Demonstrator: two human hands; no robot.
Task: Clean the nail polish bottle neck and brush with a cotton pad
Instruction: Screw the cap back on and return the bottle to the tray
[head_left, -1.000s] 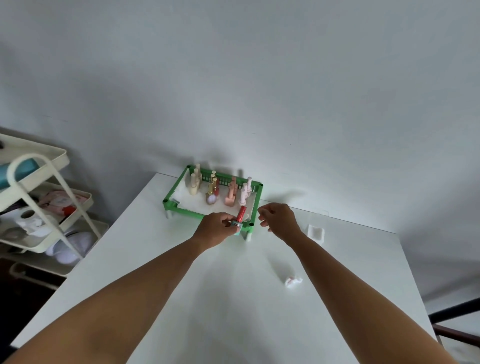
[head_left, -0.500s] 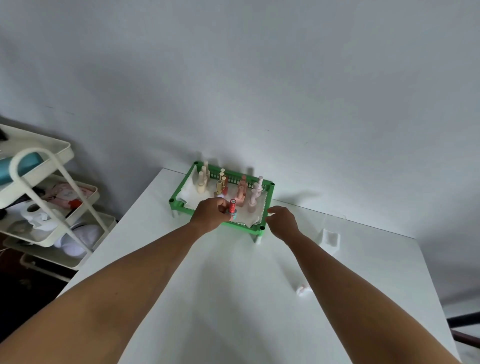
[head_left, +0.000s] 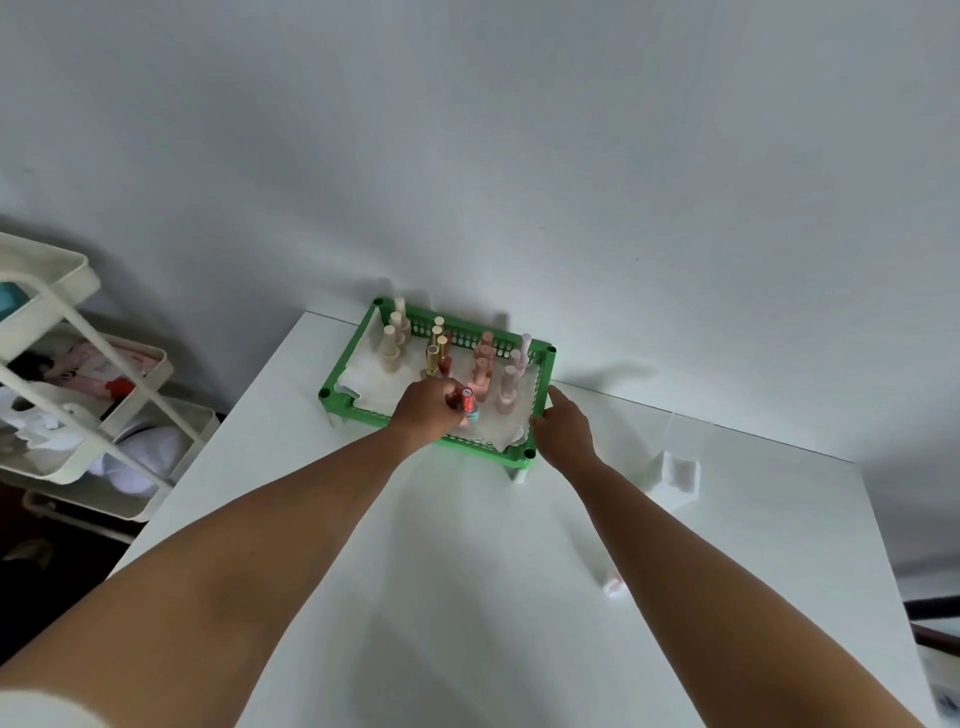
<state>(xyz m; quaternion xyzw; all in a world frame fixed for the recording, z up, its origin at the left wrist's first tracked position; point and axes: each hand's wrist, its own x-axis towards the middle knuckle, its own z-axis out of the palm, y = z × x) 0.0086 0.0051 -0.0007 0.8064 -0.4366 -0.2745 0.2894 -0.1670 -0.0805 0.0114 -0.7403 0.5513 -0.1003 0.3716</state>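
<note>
While left hand (head_left: 428, 408) pinches bottle (head_left: 469, 407) over tray (head_left: 340, 364) at frame centre: set down upright, clear of neighbours; right hand (head_left: 563, 431), curled on rim, steadying.

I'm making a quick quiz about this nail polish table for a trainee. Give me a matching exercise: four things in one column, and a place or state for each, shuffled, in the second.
Things:
1. red-capped bottle
2. green basket
3. used cotton pad
4. white cart

Places or states:
A. stands left of the table, on the floor
B. lies crumpled on the table, beside the right forearm
C. held in the left hand over the basket's near side
D. stands at the table's far edge, with the right hand at its near right corner

Pairs: 1-C, 2-D, 3-B, 4-A
</note>
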